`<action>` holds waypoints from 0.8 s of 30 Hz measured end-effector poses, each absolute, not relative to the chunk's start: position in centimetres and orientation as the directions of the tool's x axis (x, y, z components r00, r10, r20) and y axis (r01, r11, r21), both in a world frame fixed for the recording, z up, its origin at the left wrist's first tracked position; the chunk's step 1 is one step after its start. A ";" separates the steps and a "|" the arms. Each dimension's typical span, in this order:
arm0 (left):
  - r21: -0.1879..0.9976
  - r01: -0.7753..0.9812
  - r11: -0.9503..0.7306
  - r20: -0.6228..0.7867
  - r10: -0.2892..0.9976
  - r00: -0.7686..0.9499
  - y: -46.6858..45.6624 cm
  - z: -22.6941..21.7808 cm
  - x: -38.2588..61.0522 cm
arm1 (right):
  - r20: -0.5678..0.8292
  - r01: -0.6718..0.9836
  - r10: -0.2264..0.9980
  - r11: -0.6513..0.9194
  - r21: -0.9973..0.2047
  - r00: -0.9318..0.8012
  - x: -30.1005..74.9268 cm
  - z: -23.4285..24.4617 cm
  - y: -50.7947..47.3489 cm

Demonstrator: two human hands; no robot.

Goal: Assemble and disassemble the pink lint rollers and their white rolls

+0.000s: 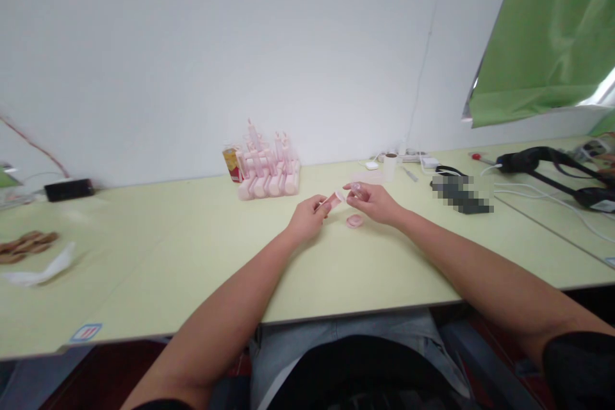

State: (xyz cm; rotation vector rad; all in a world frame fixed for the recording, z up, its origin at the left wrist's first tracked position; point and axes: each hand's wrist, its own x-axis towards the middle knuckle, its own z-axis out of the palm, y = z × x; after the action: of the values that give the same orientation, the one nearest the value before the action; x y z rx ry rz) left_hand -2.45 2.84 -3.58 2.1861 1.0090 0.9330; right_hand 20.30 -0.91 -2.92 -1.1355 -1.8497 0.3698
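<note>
My left hand point(308, 216) is closed around a small pale pink tube-like container point(333, 200), its whitish end tilted up to the right. Just to the right of that end, my right hand point(377, 202) pinches a small, shiny, clear-pinkish piece point(356, 188); its exact kind is too small to make out. On the table below the two hands lies a round pink ring or lid point(354, 221). Behind my left hand, by the wall, stands a pink rack-like group point(269, 170) of several pink bottles or tubes, some lying with round ends facing me, others upright.
A yellow-and-red carton point(232, 163) stands beside the pink group. Toward the back right are a white paper roll point(389, 168), a box cutter point(410, 173), a power strip point(412, 156), cables and a black headset point(542, 160). A phone point(69, 189) and white tissue point(45, 269) lie left.
</note>
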 end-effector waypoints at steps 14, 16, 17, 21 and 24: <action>0.423 0.615 -0.666 0.444 0.744 0.500 1.5 -3.9 -1.5 | 0.498 0.791 0.828 0.477 -0.383 -0.258 19.5 -2.8 -1.4; 0.437 0.572 -0.694 0.474 0.718 0.509 1.5 -3.9 -1.4 | 0.481 0.855 0.849 0.405 -0.324 -0.220 20.2 -3.1 -0.6; 0.445 0.559 -0.700 0.487 0.713 0.505 1.7 -3.9 -1.5 | 0.476 0.878 0.858 0.368 -0.307 -0.194 20.7 -3.2 -0.2; 0.503 0.576 -0.645 0.481 0.762 0.433 2.5 -4.2 -1.9 | 0.480 0.944 0.876 0.201 -0.261 -0.054 23.8 -3.9 2.0; 0.533 0.602 -0.595 0.455 0.801 0.388 3.2 -4.5 -2.3 | 0.443 0.970 0.890 0.005 -0.242 0.106 26.5 -4.5 3.5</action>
State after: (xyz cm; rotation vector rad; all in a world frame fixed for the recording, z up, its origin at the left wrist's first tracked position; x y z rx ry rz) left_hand -2.30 3.22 -4.49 2.3694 1.2332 1.0132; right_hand 26.47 3.51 -4.53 -1.9082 -1.8080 -0.2189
